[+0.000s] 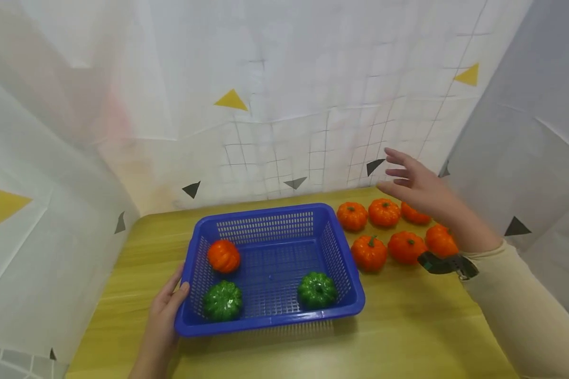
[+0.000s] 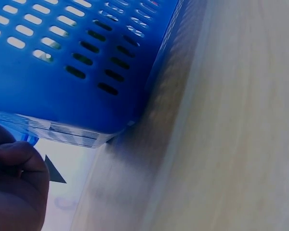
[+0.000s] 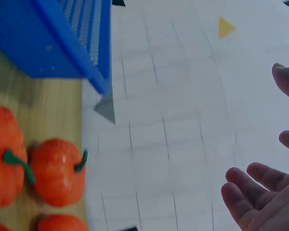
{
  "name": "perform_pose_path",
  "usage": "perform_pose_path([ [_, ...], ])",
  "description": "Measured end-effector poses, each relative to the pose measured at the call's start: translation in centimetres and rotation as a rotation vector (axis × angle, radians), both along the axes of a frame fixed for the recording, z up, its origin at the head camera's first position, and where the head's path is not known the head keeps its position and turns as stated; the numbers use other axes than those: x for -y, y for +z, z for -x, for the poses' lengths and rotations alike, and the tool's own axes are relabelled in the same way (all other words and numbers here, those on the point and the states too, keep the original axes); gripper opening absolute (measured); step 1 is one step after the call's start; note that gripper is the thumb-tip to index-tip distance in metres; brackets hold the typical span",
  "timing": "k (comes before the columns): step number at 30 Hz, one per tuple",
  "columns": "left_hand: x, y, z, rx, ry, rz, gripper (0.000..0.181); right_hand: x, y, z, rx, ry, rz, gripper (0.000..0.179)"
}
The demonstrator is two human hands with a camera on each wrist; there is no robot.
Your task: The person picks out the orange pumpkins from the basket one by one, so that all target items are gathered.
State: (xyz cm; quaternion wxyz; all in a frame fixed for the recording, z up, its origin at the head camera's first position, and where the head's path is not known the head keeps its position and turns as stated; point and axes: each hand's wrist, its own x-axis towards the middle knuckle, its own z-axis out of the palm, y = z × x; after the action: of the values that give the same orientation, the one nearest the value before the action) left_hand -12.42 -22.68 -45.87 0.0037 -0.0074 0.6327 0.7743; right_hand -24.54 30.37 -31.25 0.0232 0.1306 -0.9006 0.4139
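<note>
A blue plastic basket point(image 1: 280, 318) with slotted walls holds one orange pumpkin point(image 1: 224, 256) and two green pumpkins, one at the front left point(image 1: 223, 300) and one at the front right point(image 1: 317, 290). My left hand point(image 1: 163, 308) grips the basket's left rim, thumb over the edge; in the left wrist view its curled fingers point(image 2: 19, 161) show beside the slotted wall. My right hand point(image 1: 419, 187) hangs in the air above the orange pumpkins at the right, fingers spread and holding nothing. In the right wrist view its fingers point(image 3: 250, 190) are apart, with the basket's corner at upper left.
Several orange pumpkins stand in two rows right of the basket, among them a front one point(image 1: 369, 253) and a back one point(image 1: 384, 212). The wooden table point(image 1: 137, 263) backs onto a white sheeted wall point(image 1: 284, 147) with grid lines and triangles; more white sheeting hangs at both sides.
</note>
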Motion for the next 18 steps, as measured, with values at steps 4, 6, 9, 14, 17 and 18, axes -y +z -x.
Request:
perform_pose_path([
  [4, -0.4, -0.1, 0.4, -0.025, -0.019, -0.012, 0.056, 3.0, 0.4, 1.9, -0.016, 0.092, -0.046, 0.083],
  [6, -0.5, -0.1, 0.5, -0.031, -0.02, -0.008, 0.056, 4.5, 0.2, 2.8, -0.026, 0.14, -0.066, 0.083],
  [9, -0.7, -0.4, 0.7, -0.03, -0.013, 0.004, 0.056, 6.7, -0.3, 3.9, -0.046, 0.204, -0.087, 0.083],
  [14, -1.0, -0.9, 0.9, -0.026, -0.01, 0.0, 0.056, 10.3, -1.1, 5.2, -0.072, 0.319, -0.138, 0.083],
  [17, -1.3, -1.0, 1.1, -0.036, -0.029, -0.009, 0.056, 12.3, -1.6, 5.8, -0.089, 0.381, -0.197, 0.083],
  [18, -1.3, -1.0, 1.2, -0.037, -0.033, -0.01, 0.056, 13.0, -1.8, 6.0, -0.092, 0.402, -0.218, 0.083],
])
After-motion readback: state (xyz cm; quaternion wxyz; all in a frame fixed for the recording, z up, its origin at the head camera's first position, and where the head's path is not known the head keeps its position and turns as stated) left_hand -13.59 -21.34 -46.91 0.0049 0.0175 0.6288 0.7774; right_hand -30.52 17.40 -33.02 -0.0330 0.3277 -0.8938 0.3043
